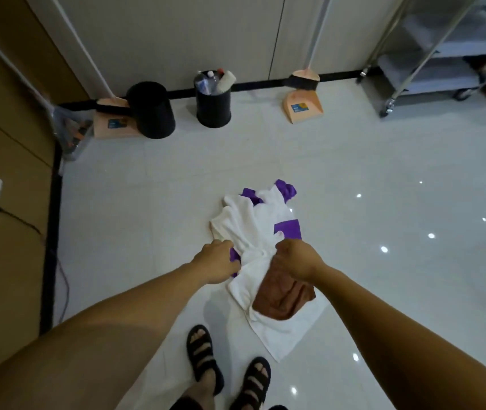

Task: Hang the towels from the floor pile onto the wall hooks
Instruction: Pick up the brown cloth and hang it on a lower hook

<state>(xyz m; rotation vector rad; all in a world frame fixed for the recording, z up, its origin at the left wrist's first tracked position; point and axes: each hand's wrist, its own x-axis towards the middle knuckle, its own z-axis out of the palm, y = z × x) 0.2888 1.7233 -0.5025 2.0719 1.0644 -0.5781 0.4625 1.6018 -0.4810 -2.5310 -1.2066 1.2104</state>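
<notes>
Head camera, looking down at a pale glossy tiled floor (354,161). Just below the middle of the view lies a heap of towels: a crumpled white towel (244,226) on top, a purple towel (287,229) showing through at the heap's twelve and three o'clock, and a brown towel (280,300) at its five o'clock, lying on a flat spread of white cloth. Two bare arms reach in from the bottom corners. The left hand (218,261), at the heap's eight o'clock, has its fingers curled into a bunched edge of the white towel, with a purple fold against the fingertips. The right hand (295,258), at four o'clock, grips the same bunched white cloth from the other side, its wrist over the brown towel. At six o'clock of the view stand two feet in black sandals (203,356). Along the far wall, from eleven to one o'clock, stand two black bins (154,110), one holding bottles, and two peach dustpans (302,106). A steel trolley (442,54) fills the two o'clock corner.
</notes>
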